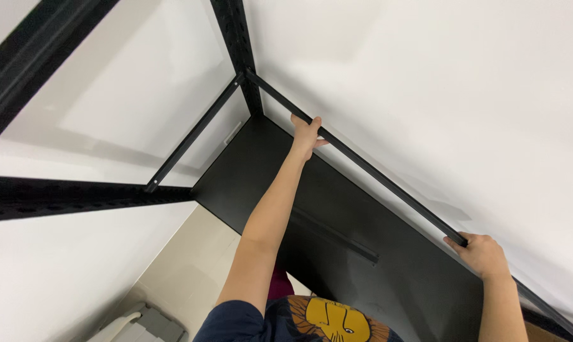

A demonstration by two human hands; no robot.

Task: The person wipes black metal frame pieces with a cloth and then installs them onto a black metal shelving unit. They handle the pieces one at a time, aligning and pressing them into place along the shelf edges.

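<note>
1. Long black rail (388, 183): we find it along the white wall (438, 82), running from the black corner post (239, 44) down toward the lower right corner of the rack.
2. Our left hand (307, 134): fingers curled around the rail near the post end.
3. Our right hand (483, 253): closed on the same rail, well apart from the left, near the rack's right end.
4. Black shelf panel (362, 253): lies below the rail.
5. Short side rail (194, 134): meets the post at the same corner.
</note>
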